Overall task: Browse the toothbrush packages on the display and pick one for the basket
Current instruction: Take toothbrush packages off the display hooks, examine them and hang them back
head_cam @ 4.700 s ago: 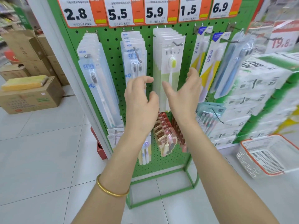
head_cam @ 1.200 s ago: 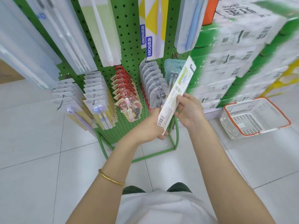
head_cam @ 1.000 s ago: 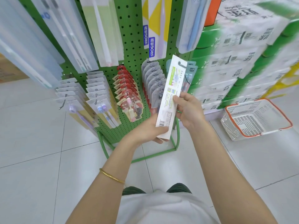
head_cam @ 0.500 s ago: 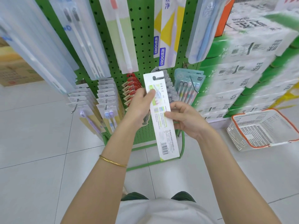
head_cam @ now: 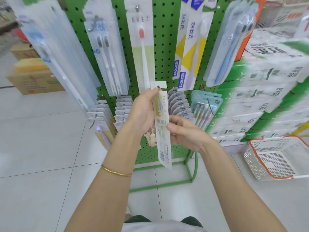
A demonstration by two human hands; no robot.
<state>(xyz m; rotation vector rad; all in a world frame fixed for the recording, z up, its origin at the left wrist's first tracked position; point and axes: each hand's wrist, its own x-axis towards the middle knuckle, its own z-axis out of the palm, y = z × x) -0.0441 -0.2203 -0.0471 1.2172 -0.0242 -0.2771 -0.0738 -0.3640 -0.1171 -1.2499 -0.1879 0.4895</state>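
Head view, single frame, edges blurred. A long, narrow white-and-lime card toothbrush package (head_cam: 164,144) is held in front of the green perforated metal display stand (head_cam: 164,39), level with its lower row of hooks. The package stands nearly upright, lower end tipped slightly toward the person, barcode near the bottom. It is turned partly edge-on, so it probably shows its printed back, though the blur leaves this uncertain. The left hand (head_cam: 142,113) grips the upper part, fingers curled round the left edge and reaching up toward the hang tab. The right hand (head_cam: 187,133) pinches the right edge at mid-length, thumb on the near face, remaining fingers folded behind. A thin gold bangle (head_cam: 116,172) sits on the left wrist. Hanging on the stand above: a clear pack with a red-bristled white brush (head_cam: 143,47), yellow-and-white packs (head_cam: 190,47), and a clear pack with a blue brush (head_cam: 229,47). A teal multi-brush pack (head_cam: 205,106) hangs just right of the held package. The white slotted plastic basket with an orange rim (head_cam: 252,162) sits on the white tiled floor (head_cam: 41,148) at right, well apart from the package, below stacked green-and-white wrapped goods (head_cam: 267,81).
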